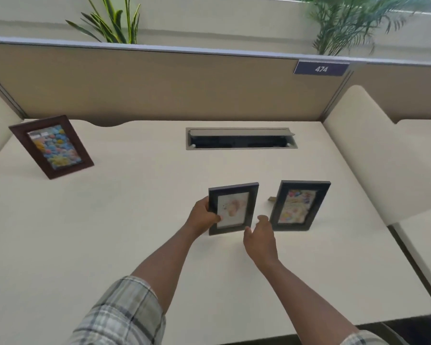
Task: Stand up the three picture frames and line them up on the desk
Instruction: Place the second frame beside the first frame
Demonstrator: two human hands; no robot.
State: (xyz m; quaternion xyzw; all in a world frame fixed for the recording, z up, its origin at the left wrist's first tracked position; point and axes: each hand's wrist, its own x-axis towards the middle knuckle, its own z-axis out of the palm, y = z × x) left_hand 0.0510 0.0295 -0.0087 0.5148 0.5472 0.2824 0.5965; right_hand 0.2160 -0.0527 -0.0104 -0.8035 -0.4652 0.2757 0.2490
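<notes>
At far left of the pale desk (139,220), a brown frame (51,146) standing upright and leaning back, long side vertical, colourful picture turned toward the front of the desk and angled slightly right. Behind it, a tan partition (159,83) running along the back edge, with two plants (115,23) showing above it. In the middle of the desk toward the back, a cable slot (240,138) with its lid tipped open, dark inside, contents not discernible. Nothing lying between the brown frame and the others, well apart.

Nearer the front, a dark frame with a pale picture (232,208), upright, long side vertical, face toward the camera. Left hand (204,217) closed around its left edge, thumb across the front. Right hand (259,239) loosely open at the lower right corner, fingertips at or just off the edge, gripping nothing clearly.

Just beside, to the right, a second dark frame (299,205) standing on its own, long side vertical, tilted back, a bit of its rear stand (272,199) peeking out on the left. A small gap between the two dark frames. On the partition above, a blue sign (321,68) reading 474.
</notes>
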